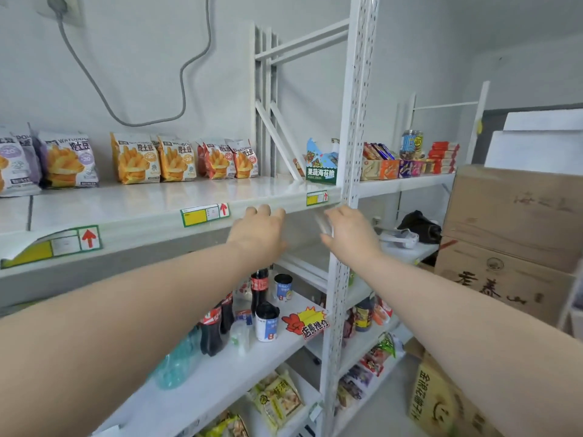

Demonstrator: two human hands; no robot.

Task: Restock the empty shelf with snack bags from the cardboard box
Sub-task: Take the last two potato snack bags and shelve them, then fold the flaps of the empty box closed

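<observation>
Several potato-stick snack bags stand in a row along the back of the white upper shelf, purple ones at the left and orange and red ones further right. My left hand reaches to the shelf's front lip, its fingertips touching the edge beside a yellow price label. Close to the white upright post, my right hand appears to pinch a pale thin strip, which is blurred. A printed cardboard box stands on the floor at the lower right.
A green seaweed snack box sits at the shelf's right end. Cola bottles and cans stand on the shelf below. Stacked brown cartons fill the right side. More snacks lie on the lower shelves.
</observation>
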